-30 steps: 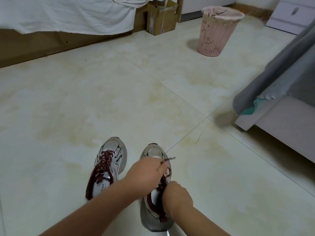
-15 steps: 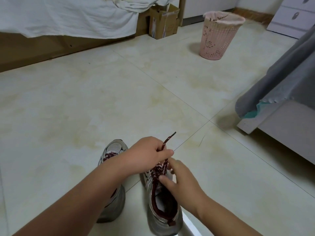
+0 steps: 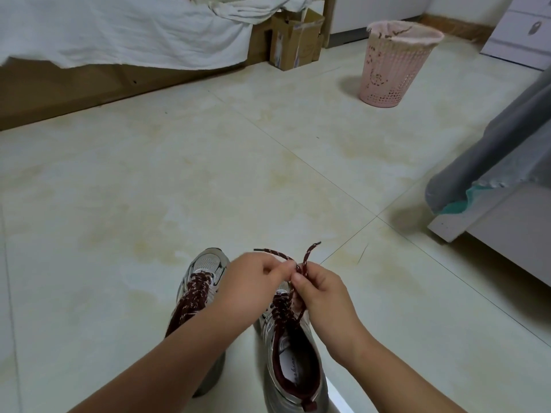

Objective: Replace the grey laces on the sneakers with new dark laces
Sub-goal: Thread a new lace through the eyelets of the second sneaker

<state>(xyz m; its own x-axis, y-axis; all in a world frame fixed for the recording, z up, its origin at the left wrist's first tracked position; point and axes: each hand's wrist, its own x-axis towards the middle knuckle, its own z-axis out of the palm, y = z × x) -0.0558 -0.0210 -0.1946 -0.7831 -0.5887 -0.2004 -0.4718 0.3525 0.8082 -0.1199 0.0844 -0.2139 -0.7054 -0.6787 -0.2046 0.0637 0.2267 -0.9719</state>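
Dark laces point(image 3: 304, 265) threaded through right sneaker point(image 3: 293, 356) on floor, both ends pinched up above tongue: left hand point(image 3: 253, 286) grip on one end, right hand point(image 3: 320, 290) grip on other. Left sneaker point(image 3: 202, 281) already laced. Step: tying off. Next: cross ends, pull snug.

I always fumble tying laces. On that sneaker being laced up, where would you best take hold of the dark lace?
Pinch each free end just below its stiff tip, from above, as the left hand and right hand do now. On the right sneaker, the dark lace ends rise upright above the top eyelets, so that spot probably leaves enough slack to cross them.
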